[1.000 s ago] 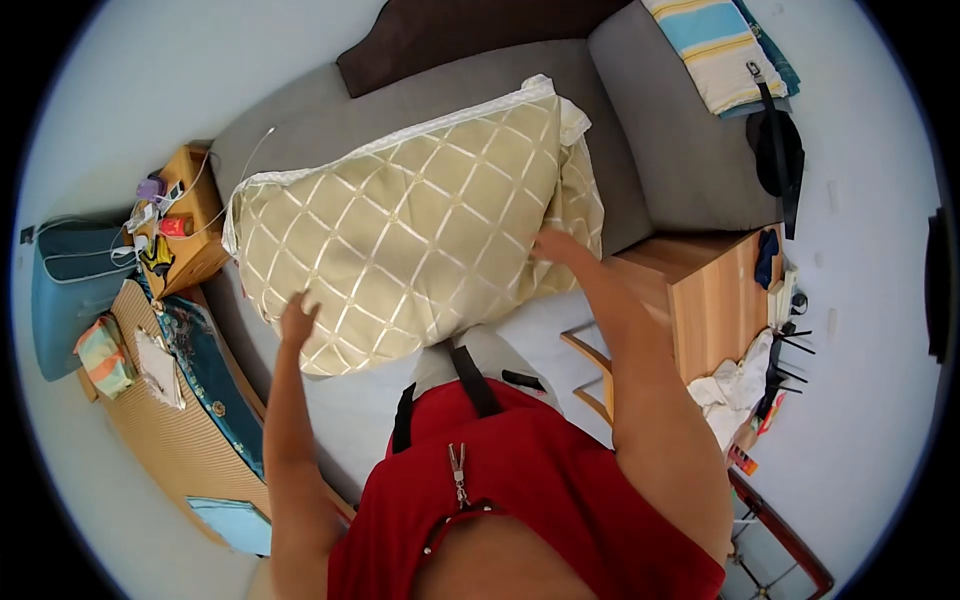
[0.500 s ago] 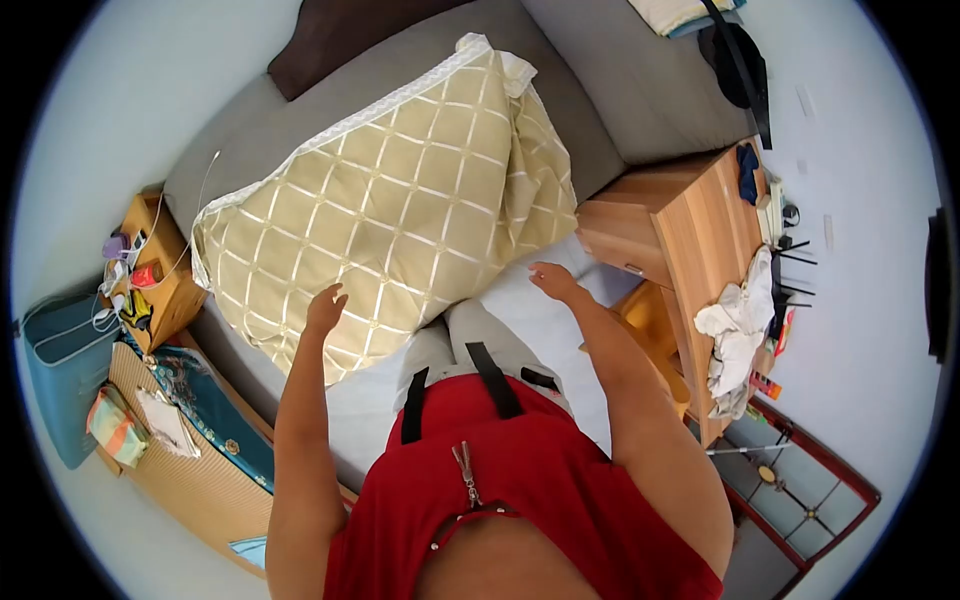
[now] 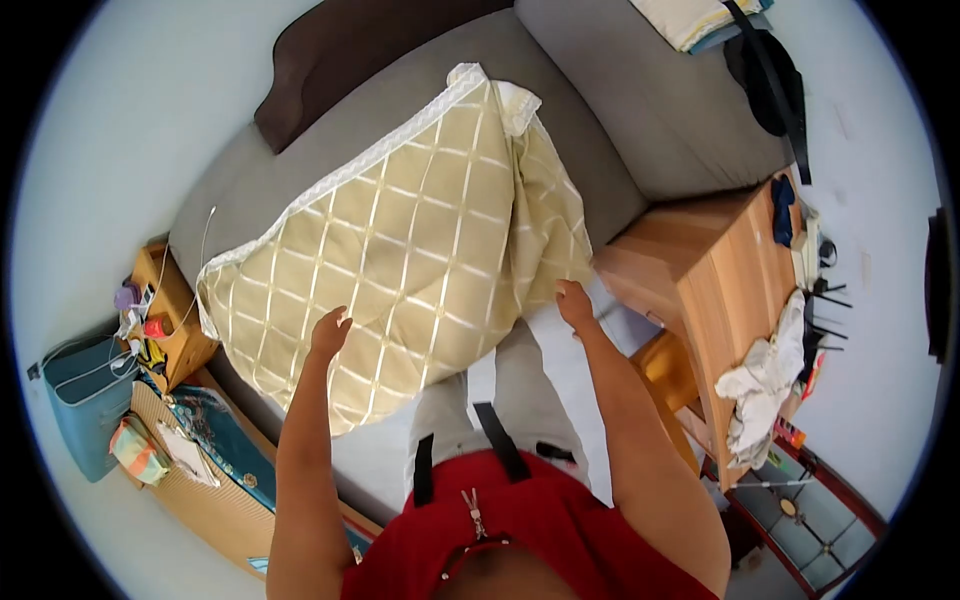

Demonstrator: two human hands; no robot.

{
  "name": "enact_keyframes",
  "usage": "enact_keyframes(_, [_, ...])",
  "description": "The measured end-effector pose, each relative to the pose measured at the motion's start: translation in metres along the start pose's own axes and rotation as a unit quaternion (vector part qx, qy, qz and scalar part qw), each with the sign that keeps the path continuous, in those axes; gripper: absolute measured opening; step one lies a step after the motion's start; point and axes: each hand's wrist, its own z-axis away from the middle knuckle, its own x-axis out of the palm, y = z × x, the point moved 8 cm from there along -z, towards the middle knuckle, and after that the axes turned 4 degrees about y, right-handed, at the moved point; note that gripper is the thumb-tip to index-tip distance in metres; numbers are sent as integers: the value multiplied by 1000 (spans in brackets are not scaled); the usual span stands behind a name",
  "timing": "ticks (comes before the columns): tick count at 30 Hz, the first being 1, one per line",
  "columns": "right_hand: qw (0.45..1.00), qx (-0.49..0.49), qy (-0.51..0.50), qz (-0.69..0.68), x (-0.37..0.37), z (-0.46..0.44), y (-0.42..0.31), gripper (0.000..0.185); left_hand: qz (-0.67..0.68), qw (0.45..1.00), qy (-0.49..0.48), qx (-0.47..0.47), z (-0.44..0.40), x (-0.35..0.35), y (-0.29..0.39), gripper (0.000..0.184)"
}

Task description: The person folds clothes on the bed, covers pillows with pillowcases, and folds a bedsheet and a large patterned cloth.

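Observation:
A beige cloth (image 3: 400, 240) with a white lattice pattern and a white lace edge is spread over the grey sofa (image 3: 590, 150). Its right side is bunched into folds, and its near edge hangs by my legs. Above the left part of the cloth is my left hand (image 3: 330, 333), thumb and fingers apart, with nothing seen in it. My right hand (image 3: 573, 305) is beside the cloth's right near edge, loosely bent and open; whether its fingertips touch the fabric I cannot tell.
At right stands a wooden desk (image 3: 735, 300) with a crumpled white cloth (image 3: 765, 390) on it and a yellow chair (image 3: 665, 365) beneath. A small wooden cabinet (image 3: 185, 345) and a blue bin (image 3: 95, 405) are at left. A brown board (image 3: 350, 55) rises behind the sofa.
The camera view has shifted, and more of my legs shows. My right hand has moved rightward along the cloth's near edge. My left hand stays over the cloth, which lies much as before.

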Motion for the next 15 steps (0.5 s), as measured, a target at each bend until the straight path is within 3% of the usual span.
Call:
enact_keyframes(2, [999,46,28,-3,-4,-37,26,37,-4,1000,21,-6,-34,7,12,42])
enact_keyframes(5, [995,-13,103,-11,-10,-88,54,41,-38,998,46,29,-100,25,39,46])
enact_keyframes(10, [992,44,114,-37,-13,-149,91,48,-98,980,128,118,-229,40,117,60])
enact_keyframes(15, [987,74,144,-22,10,-169,119,50,-184,965,174,69,-339,30,173,63])
